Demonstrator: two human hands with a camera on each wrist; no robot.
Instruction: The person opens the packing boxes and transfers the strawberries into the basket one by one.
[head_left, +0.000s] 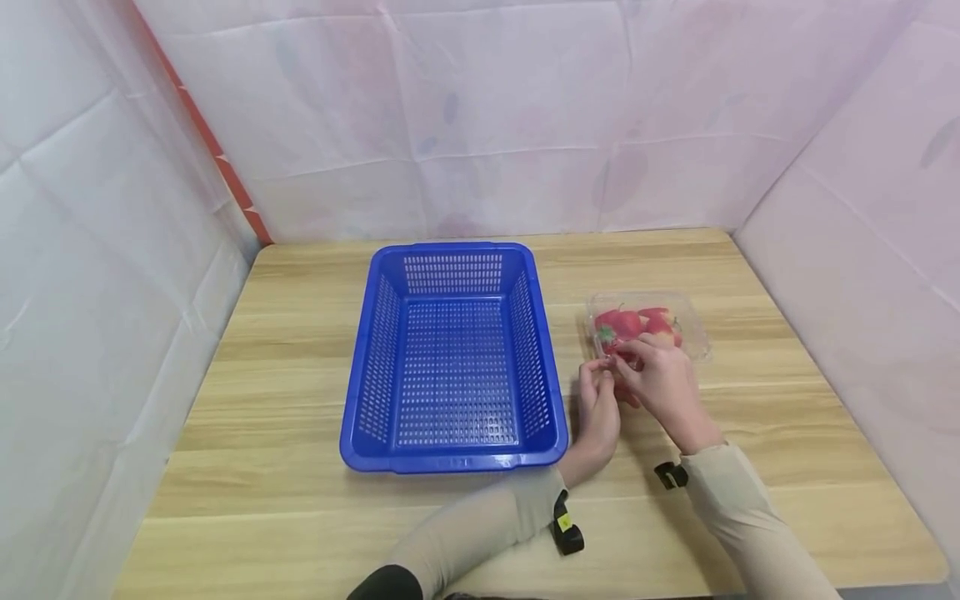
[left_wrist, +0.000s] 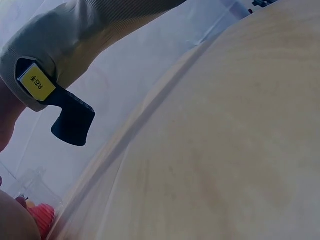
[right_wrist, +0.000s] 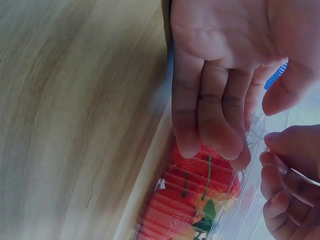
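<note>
A clear plastic box [head_left: 697, 329] holding red and yellow fruit [head_left: 626, 322] with green stems lies to the right of the basket. At its near left corner, my right hand [head_left: 667, 379] has its thumb and forefinger pinched together on the lid's edge. In the right wrist view the right hand [right_wrist: 295, 185] shows curled fingers beside the clear rim [right_wrist: 245, 200]. My left hand [head_left: 600, 417] is at the same corner, its longer fingers [right_wrist: 212, 127] extended against the box's near side. The left wrist view catches only part of the box and fruit [left_wrist: 42, 215].
Left of the hands stands a blue perforated basket [head_left: 457, 458], its near right corner close to my left wrist. Black straps [head_left: 566, 529] hang from both sleeves. Pale patterned sheets [head_left: 495, 108] wall in the wooden table [head_left: 277, 400] at the back and sides.
</note>
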